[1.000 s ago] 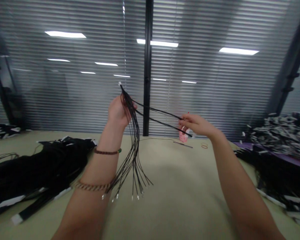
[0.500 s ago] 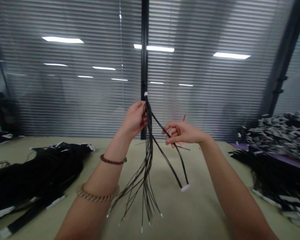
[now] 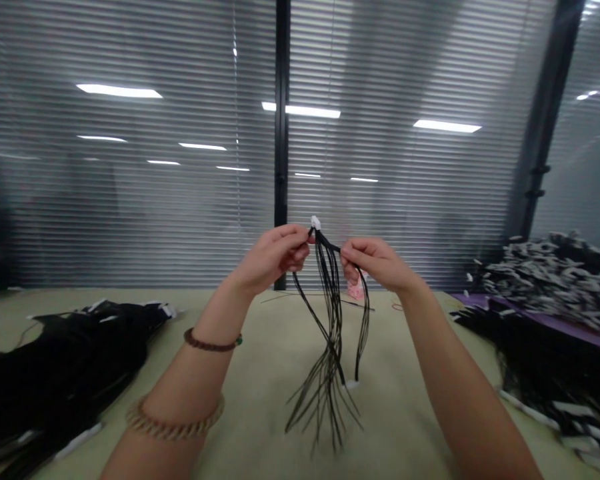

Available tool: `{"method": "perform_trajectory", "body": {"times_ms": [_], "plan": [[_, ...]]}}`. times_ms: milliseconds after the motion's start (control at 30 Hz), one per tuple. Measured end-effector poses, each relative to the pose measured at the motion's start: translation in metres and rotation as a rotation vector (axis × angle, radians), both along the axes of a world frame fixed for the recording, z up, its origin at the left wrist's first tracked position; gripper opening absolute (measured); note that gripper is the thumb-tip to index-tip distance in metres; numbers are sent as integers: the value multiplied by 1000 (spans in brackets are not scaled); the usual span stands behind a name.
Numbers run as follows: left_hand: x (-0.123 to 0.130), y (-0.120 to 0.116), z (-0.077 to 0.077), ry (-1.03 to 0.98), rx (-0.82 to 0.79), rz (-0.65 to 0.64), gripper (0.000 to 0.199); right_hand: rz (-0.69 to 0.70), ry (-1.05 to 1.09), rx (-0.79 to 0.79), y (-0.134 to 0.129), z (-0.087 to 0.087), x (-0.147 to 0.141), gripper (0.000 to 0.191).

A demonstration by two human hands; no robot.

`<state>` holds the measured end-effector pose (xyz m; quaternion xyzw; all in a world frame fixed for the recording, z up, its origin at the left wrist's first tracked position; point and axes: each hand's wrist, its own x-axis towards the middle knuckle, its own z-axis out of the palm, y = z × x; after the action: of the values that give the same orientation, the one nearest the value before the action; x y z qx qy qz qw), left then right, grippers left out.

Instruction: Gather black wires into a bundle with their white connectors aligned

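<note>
A black wire harness (image 3: pixel 330 293) hangs in front of me, its white connector (image 3: pixel 315 223) at the top and many loose wire ends fanning out below. Just under the connector, my left hand (image 3: pixel 283 257) pinches some of its wires. My right hand (image 3: pixel 373 261) is closed on another strand, drawn out to the right of the bundle. Two thicker strands run down to a second white connector (image 3: pixel 351 385), which dangles above the table. Fingers hide the exact spots where the wires are gripped.
A pile of black harnesses (image 3: pixel 80 360) lies on the pale table (image 3: pixel 395 427) at left. More black wires (image 3: pixel 540 353) lie at right, before a heap of white connectors (image 3: pixel 555 280). Behind the table stands a glass partition with blinds (image 3: pixel 180 220).
My right hand has moved up and closed on a strand, pulling it sideways. The harness's top connector has shifted right and lower, and the two thick strands now hang apart.
</note>
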<state>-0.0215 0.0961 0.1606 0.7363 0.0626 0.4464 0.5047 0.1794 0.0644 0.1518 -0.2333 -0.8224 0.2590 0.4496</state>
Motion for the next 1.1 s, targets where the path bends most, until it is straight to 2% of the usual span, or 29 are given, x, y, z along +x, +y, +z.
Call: {"method": "perform_trajectory", "body": {"times_ms": [67,167,233,367,500,600,667,800,933,1100], "plan": [[-3,-2,0,23,51,24,13,9,-13,-3,-2,1,0,23],[-2,-2,-1,141,231,157,25,5,-63,-17,-5,1,-4,18],[0,-3,-1,191,325,238,24,3,-46,-14,-5,1,-7,11],[1,-4,0,198,346,336,21,-39,47,55,-5,0,-11,17],[-1,-5,0,196,348,375,23,-143,-85,214,-6,1,-12,3],[0,-3,-1,170,307,367,23,-268,-153,313,-7,2,-13,10],[0,-2,-1,147,261,334,23,-301,-186,371,-8,3,-14,14],[3,-2,-1,141,200,208,22,-262,-224,428,-10,5,-17,17],[5,-1,-4,192,160,155,22,-217,-251,415,-11,5,-19,17],[4,-2,-4,291,227,109,20,-126,-261,356,-10,4,-16,13]]}}
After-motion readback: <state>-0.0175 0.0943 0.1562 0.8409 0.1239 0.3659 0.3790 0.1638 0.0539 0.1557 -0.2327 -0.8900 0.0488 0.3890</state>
